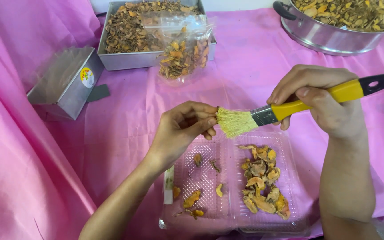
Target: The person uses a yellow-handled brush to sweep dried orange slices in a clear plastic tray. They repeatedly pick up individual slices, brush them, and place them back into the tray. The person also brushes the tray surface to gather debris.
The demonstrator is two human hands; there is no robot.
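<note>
My right hand (pixel 318 95) grips a brush (pixel 290 109) with a yellow and black handle and pale bristles. The bristles touch the fingertips of my left hand (pixel 183 126), which pinches a small piece that is mostly hidden by the fingers. Both hands hover over an open clear plastic clamshell tray (pixel 227 222). Its right half holds a pile of dried orange slices (pixel 263 182). Its left half holds several scattered slices (pixel 192 198).
A metal rectangular tray (pixel 125 60) of dried slices stands at the back, with a clear bag (pixel 183 49) of slices leaning on it. A round metal pot (pixel 330 38) of slices is back right. A metal box (pixel 67 84) lies at the left on the pink cloth (pixel 125 115).
</note>
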